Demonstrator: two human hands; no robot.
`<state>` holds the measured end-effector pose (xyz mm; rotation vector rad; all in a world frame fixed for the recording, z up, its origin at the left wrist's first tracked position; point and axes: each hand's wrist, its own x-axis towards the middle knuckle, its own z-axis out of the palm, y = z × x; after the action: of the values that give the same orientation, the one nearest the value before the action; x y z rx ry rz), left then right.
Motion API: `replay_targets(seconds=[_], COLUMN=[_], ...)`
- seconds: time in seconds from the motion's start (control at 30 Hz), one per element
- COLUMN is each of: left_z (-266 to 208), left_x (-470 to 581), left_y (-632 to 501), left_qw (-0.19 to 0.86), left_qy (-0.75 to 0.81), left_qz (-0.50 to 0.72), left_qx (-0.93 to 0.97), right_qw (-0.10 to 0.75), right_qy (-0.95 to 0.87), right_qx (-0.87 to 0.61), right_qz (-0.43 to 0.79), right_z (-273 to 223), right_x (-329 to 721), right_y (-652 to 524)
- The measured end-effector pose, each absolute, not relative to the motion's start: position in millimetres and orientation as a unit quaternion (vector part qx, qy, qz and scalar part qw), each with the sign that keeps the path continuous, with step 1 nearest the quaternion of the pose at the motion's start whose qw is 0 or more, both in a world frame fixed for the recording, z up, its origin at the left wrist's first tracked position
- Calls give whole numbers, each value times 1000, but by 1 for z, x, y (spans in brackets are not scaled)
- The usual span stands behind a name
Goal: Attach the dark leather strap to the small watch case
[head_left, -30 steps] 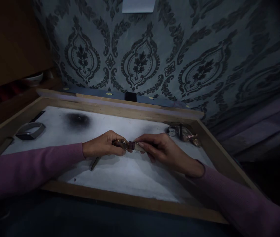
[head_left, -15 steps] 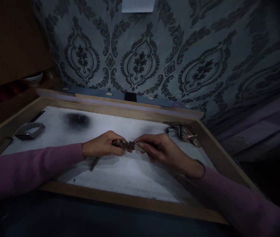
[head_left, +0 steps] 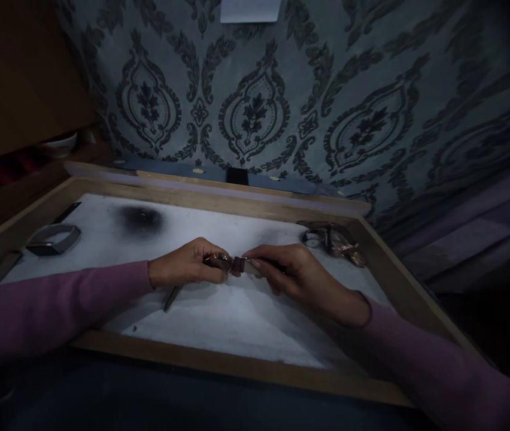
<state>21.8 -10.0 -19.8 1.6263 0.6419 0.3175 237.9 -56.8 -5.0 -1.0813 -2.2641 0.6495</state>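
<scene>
A wristwatch with a gold-coloured round case is gripped between the thumb and fingers of my left hand. One half of its strap hangs below that hand, over the tray's white floor. From the case's right side runs a short dark purplish strap piece. My right hand pinches the pale, flat part beyond it, which looks like the strap's underside; a thin metallic edge shows at the fingertips. Whether a small tool is also in those fingers is too dark to tell.
Both hands are above a shallow wooden tray with a white floor. A metal-banded watch lies at its left. Several watches are heaped in the far right corner. Patterned wallpaper rises behind, and a bowl sits on the left shelf.
Almost nothing differs. Both hands keep the same hold on the watch and its strap, and the view has shifted very slightly.
</scene>
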Motion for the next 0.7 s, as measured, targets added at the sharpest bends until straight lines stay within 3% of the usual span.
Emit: replay_targets(seconds=[0.7], left_z=[-20], left_x=[22], left_y=[-9], left_qw=[635], left_qy=[285], left_qz=[139], left_qx=[704], right_qw=[278], right_qy=[-877], right_qx=[-370], right_qz=[129], right_z=[-8], right_x=[239], right_y=[-59])
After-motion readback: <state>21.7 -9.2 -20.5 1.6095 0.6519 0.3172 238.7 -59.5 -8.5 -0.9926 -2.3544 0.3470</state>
